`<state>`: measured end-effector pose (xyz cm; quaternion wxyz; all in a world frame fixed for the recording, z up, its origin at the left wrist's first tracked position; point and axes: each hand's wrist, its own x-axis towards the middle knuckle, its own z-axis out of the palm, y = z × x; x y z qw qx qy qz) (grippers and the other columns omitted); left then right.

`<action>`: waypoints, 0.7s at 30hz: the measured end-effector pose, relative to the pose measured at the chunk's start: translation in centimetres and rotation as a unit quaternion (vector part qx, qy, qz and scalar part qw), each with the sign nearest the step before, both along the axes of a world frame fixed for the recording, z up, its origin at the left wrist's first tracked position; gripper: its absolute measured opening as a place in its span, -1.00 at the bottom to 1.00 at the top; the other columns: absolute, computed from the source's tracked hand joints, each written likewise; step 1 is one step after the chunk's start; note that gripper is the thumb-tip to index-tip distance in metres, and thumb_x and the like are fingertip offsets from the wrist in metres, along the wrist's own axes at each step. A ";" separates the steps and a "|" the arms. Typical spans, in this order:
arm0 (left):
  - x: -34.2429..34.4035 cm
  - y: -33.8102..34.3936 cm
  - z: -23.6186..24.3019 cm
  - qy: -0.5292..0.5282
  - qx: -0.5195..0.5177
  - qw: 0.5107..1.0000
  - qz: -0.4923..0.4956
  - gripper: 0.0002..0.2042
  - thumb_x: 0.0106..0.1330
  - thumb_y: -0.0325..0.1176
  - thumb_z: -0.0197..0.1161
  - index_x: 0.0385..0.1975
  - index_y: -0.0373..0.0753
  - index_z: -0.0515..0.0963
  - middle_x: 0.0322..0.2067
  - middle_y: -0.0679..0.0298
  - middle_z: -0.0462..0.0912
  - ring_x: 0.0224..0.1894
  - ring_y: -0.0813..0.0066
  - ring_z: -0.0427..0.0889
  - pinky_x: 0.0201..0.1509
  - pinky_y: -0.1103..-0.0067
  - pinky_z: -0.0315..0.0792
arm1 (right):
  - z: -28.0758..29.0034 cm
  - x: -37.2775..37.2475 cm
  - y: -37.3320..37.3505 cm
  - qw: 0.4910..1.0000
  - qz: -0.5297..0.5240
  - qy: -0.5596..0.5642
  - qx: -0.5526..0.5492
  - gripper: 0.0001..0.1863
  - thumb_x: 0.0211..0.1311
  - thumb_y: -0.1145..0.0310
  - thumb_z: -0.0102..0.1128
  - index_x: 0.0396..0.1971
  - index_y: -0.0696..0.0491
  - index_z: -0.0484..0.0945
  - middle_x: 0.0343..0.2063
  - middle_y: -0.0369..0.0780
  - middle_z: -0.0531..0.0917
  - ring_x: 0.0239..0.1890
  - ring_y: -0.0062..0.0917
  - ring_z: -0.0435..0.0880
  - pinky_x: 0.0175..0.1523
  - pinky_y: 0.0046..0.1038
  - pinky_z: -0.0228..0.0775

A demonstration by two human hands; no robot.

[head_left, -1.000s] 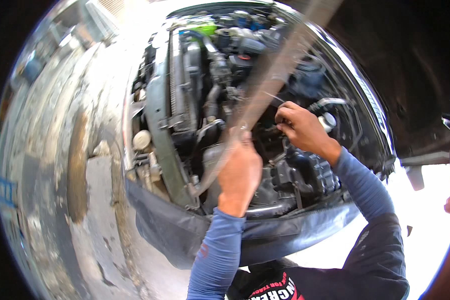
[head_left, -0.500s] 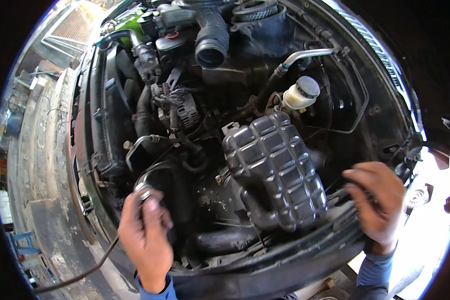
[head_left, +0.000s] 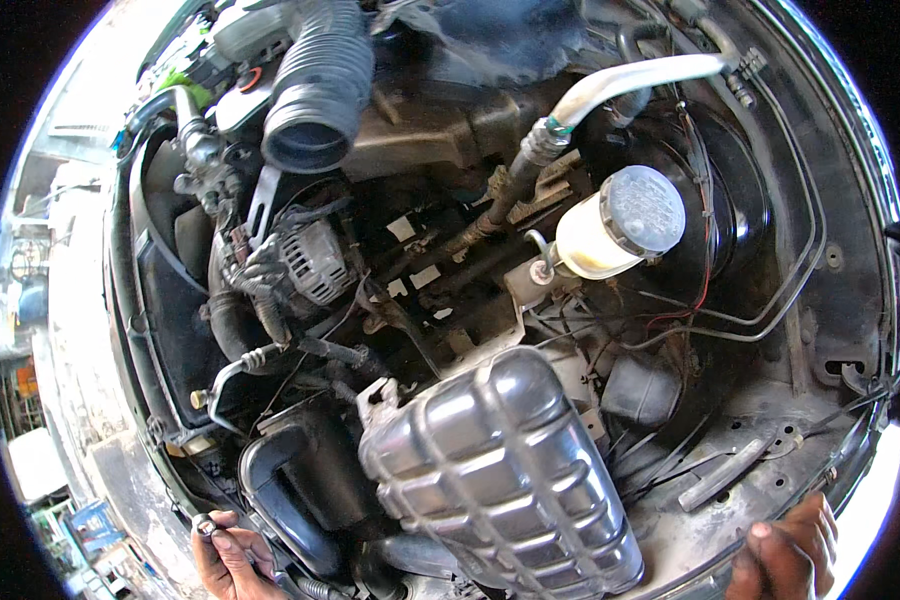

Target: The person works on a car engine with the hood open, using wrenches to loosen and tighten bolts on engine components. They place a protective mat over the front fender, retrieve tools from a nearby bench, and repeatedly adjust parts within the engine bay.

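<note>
Black ribbed plastic box [head_left: 500,470] at near centre, its long axis slanting from far left to near right, closer to the right hand [head_left: 792,556] than the left hand [head_left: 238,565]. The right hand curls; I can't tell whether it grips anything. At near left, the left hand pinches a small shiny metal fitting [head_left: 207,527].

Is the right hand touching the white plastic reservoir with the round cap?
No, the right hand is near the lower edge, clearly apart from the white plastic reservoir.
</note>
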<state>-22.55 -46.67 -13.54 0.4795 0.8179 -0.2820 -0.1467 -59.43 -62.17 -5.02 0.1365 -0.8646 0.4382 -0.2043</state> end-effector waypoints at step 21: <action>3.3 -0.5 -3.6 -0.066 0.020 0.997 0.041 -0.66 0.60 -0.14 0.01 -0.17 -0.33 0.54 -0.53 0.38 0.53 -0.63 0.82 0.28 -0.59 0.85 0.09 | -1.0 -1.1 -1.9 0.986 0.052 0.057 0.146 -0.84 0.14 0.49 0.29 -0.30 0.23 0.70 -0.42 -0.15 0.61 -0.64 -0.51 0.48 -0.56 -0.49 0.28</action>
